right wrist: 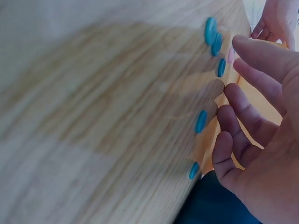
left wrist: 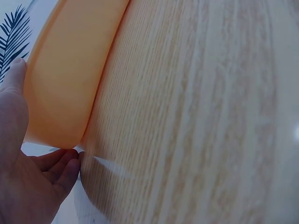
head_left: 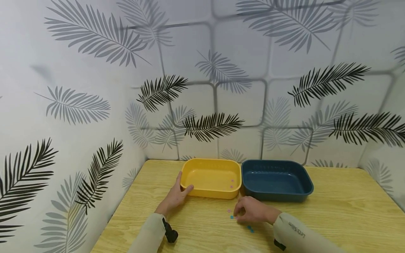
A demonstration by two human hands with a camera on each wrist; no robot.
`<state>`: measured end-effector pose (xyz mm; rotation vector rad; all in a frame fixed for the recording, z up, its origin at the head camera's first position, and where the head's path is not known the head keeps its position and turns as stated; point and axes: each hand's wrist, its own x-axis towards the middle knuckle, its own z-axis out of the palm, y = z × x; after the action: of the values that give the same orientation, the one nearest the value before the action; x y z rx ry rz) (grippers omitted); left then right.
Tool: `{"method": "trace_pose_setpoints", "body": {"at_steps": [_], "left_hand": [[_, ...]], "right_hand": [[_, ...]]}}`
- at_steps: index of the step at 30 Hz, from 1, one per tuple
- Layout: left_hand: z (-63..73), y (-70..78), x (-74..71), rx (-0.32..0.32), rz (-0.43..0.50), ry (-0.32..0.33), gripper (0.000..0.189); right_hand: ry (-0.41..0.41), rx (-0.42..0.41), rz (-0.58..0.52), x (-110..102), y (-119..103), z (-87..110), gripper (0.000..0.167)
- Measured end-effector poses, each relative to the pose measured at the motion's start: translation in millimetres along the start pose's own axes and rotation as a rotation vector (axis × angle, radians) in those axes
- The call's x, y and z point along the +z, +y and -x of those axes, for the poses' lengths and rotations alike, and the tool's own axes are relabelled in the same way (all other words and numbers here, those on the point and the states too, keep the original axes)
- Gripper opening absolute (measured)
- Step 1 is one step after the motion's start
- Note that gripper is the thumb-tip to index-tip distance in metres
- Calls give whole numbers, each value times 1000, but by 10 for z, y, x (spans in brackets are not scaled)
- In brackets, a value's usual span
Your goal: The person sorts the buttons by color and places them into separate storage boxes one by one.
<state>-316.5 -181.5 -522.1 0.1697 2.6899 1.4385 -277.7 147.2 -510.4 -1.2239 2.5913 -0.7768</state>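
Gripped the yellow bin (head_left: 209, 193) with the left hand (head_left: 175, 197) and held the right hand (head_left: 253, 211) curled at a pink piece (right wrist: 231, 55) in front, too unclearly to tell if pinched, with pink pieces (head_left: 231, 187) already inside and another plus blue pieces (right wrist: 201, 122) left outside.

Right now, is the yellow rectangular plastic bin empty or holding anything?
The bin isn't empty; the head view shows small pink discs inside, toward its right end.
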Motion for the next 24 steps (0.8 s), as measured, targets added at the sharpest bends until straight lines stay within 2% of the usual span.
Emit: {"method": "trace_pose_setpoints", "body": {"at_steps": [10,17,24], "left_hand": [[0,-2,4,2,-2,4,86],[-6,5,-2,-4,-3,5,86],[-12,2,1,-5,4,5,86]], "right_hand": [[13,-11,33,29,68,-32,5],[1,9,1,22,56,-29,4],[0,-5,6,23,48,-30,4]]}}
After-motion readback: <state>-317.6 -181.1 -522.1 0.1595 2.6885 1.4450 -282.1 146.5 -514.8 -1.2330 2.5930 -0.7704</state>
